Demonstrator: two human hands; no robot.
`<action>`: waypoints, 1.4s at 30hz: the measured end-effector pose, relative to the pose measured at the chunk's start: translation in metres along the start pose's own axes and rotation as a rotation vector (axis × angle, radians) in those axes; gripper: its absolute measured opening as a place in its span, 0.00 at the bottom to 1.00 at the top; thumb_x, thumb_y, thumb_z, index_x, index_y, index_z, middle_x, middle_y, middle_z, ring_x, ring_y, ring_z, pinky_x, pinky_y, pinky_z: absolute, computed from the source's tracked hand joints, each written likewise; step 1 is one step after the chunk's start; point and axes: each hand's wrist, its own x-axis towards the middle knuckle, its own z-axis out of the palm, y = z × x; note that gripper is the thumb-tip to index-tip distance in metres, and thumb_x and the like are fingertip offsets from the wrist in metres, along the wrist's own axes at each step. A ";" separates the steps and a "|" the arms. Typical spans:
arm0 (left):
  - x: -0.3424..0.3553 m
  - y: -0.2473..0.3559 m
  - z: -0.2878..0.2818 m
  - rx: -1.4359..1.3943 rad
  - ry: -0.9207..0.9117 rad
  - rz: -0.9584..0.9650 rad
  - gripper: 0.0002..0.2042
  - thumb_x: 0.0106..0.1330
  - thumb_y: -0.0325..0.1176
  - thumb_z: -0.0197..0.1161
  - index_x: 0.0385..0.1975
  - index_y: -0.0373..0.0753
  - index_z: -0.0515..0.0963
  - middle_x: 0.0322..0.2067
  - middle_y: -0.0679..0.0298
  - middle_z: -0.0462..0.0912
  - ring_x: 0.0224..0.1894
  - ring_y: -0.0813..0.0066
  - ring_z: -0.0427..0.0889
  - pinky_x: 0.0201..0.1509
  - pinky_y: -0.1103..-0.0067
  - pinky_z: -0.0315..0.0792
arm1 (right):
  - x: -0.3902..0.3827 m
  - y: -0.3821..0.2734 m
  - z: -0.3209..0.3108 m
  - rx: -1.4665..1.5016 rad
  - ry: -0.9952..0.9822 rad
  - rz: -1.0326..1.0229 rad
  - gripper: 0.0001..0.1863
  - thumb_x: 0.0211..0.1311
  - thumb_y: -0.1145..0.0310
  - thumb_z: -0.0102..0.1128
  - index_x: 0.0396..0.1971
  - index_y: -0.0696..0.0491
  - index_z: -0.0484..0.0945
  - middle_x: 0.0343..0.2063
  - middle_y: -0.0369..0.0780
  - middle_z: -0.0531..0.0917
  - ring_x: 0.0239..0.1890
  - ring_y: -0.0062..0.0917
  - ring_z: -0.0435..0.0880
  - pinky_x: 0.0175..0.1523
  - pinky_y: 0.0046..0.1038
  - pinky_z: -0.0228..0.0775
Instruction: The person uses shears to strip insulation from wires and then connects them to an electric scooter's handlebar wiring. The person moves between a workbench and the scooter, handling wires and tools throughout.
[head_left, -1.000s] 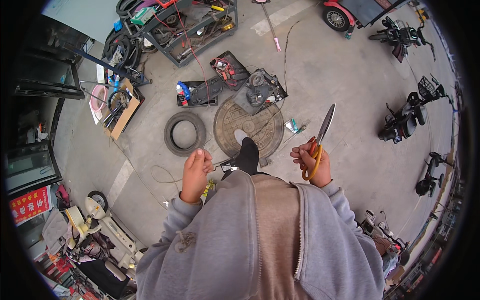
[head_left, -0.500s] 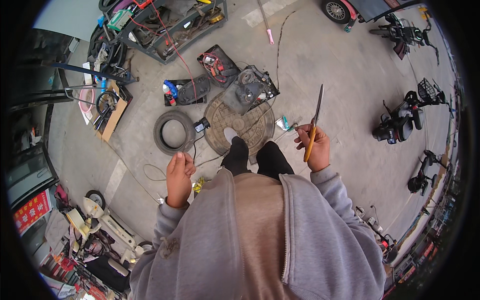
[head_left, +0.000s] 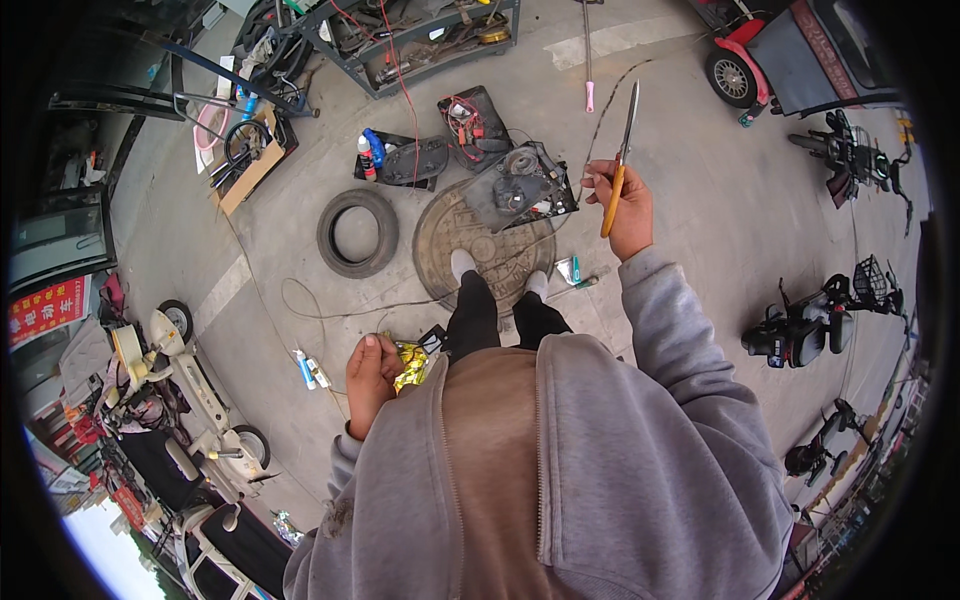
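Observation:
My right hand [head_left: 629,212] is closed around the orange handle of a pair of scissors [head_left: 621,170]; their long metal blades point away from me. My left hand [head_left: 371,374] is closed in a pinch in front of my left side, and whatever its fingers hold is too small to make out. Beside it appear a shiny yellow packet [head_left: 411,366] and a small black box-shaped thing [head_left: 433,338]. Whether that black thing hangs from my hand, I cannot tell.
A tyre [head_left: 357,234] lies by a round manhole cover [head_left: 435,240] at my feet. Beyond are black plastic parts [head_left: 512,187], a spray can [head_left: 366,158] and a metal workbench [head_left: 430,70]. Scooters [head_left: 805,325] stand right; a cream scooter [head_left: 195,375] stands left. Cord crosses the floor.
My right hand has reached farther out with the scissors. My left hand has drawn slightly nearer my body. The black thing has moved from beside the tyre to near the yellow packet. My view has shifted.

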 end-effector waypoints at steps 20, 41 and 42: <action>-0.022 -0.018 0.051 -0.065 0.098 0.051 0.13 0.71 0.36 0.46 0.30 0.34 0.70 0.14 0.73 0.57 0.18 0.84 0.52 0.22 0.83 0.50 | -0.048 0.011 -0.063 -0.100 0.022 0.132 0.11 0.62 0.78 0.50 0.44 0.58 0.75 0.36 0.37 0.81 0.29 0.18 0.79 0.32 0.20 0.69; -0.013 -0.027 0.081 0.358 -0.202 0.141 0.15 0.73 0.39 0.48 0.32 0.35 0.76 0.24 0.70 0.73 0.30 0.82 0.70 0.39 0.84 0.65 | -0.095 0.040 -0.080 -0.040 -0.101 0.249 0.11 0.59 0.82 0.52 0.43 0.60 0.73 0.29 0.35 0.77 0.29 0.17 0.74 0.34 0.19 0.68; -0.014 -0.027 0.083 0.425 -0.190 0.216 0.15 0.73 0.39 0.48 0.33 0.35 0.77 0.26 0.69 0.75 0.32 0.81 0.72 0.42 0.83 0.66 | -0.094 0.040 -0.079 -0.057 -0.110 0.251 0.11 0.59 0.82 0.52 0.43 0.60 0.73 0.29 0.35 0.77 0.29 0.17 0.75 0.34 0.19 0.69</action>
